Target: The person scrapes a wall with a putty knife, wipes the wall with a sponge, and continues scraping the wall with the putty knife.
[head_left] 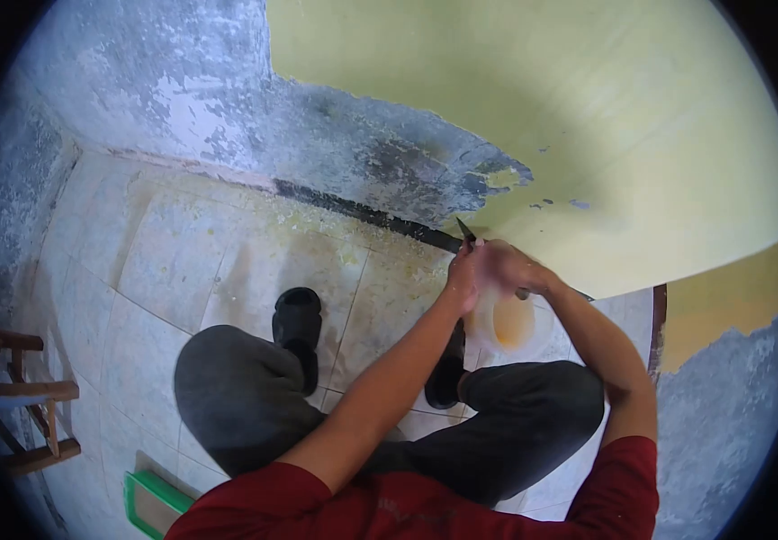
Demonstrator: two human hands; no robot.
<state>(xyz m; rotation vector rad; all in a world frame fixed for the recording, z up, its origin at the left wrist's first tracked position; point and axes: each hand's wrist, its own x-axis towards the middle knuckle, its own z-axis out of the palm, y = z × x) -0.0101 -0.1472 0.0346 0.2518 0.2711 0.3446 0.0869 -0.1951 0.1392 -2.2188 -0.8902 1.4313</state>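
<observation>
My right hand (513, 268) is closed around the handle of a scraper, whose dark end shows below the fingers. My left hand (464, 277) is closed on the same tool, close behind its dark blade (467, 231). The blade points up toward the wall's lower edge, where yellow paint (551, 99) meets a bare grey patch (407, 153). Both hands are near each other, and a haze blurs part of the right one. Just below them is a hazy whitish round patch with an orange middle (513, 322); what it is does not show.
Paint flakes lie on the tiled floor (173, 243) along the dark skirting strip (344, 205). My feet in black slippers (297, 315) stand close to the wall. A wooden stool or rack (29, 392) is at far left, and a green-rimmed tray (162, 486) sits at lower left.
</observation>
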